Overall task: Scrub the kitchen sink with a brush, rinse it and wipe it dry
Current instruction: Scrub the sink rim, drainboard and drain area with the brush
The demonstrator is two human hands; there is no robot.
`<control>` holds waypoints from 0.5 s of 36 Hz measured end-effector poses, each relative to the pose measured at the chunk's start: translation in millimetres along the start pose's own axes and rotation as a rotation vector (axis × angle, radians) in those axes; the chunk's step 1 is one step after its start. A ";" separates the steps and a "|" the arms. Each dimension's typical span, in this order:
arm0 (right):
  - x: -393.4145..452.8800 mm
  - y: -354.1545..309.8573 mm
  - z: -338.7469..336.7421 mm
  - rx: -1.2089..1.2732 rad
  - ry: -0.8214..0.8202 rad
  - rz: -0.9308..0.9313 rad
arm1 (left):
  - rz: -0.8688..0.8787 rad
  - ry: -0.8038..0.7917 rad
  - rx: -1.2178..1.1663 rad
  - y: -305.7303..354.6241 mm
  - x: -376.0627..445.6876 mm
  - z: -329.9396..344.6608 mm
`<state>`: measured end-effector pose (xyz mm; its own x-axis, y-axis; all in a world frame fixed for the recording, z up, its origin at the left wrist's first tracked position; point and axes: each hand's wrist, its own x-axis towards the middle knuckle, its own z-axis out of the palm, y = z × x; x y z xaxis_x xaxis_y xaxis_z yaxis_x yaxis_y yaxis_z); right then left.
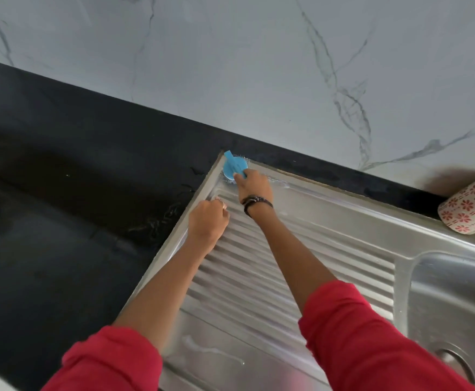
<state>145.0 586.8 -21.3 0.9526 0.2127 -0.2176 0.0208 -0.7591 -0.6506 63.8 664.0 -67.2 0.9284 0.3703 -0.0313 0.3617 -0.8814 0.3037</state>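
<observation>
A black stone countertop (61, 193) runs along a white marble-patterned wall. Set into it is a stainless steel sink unit: a ribbed drainboard (301, 249) on the left, the basin (456, 306) at the right edge. Soapy residue lies on the drainboard's near flat margin and far rim. A cup with red floral print (470, 207) lies on its side at the unit's back edge.

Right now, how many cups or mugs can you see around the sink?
1. A white mug with red flowers lies on its side at the right edge of the view, at the back of the steel sink by the wall. It is partly cut off; others may sit out of view.
</observation>
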 end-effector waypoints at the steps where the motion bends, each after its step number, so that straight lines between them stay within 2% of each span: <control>1: -4.0 5.9 -4.7 -0.043 0.002 -0.012 | -0.004 -0.010 0.018 1.9 -0.5 -2.0; 7: -30.6 64.5 -51.9 -0.259 0.124 0.005 | 0.064 -0.086 0.293 16.4 -0.4 -20.5; 12: -67.1 137.3 -99.8 -0.336 0.259 0.151 | 0.134 -0.123 0.433 34.1 -4.0 -22.1; 18: -98.4 195.0 -137.9 -0.384 0.388 0.412 | 0.416 -0.044 0.204 64.8 -24.2 6.5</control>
<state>97.2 333.0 -26.5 0.9444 -0.3217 -0.0688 -0.3284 -0.9106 -0.2510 65.3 596.0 -52.9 0.9993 -0.0361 0.0114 -0.0371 -0.9937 0.1053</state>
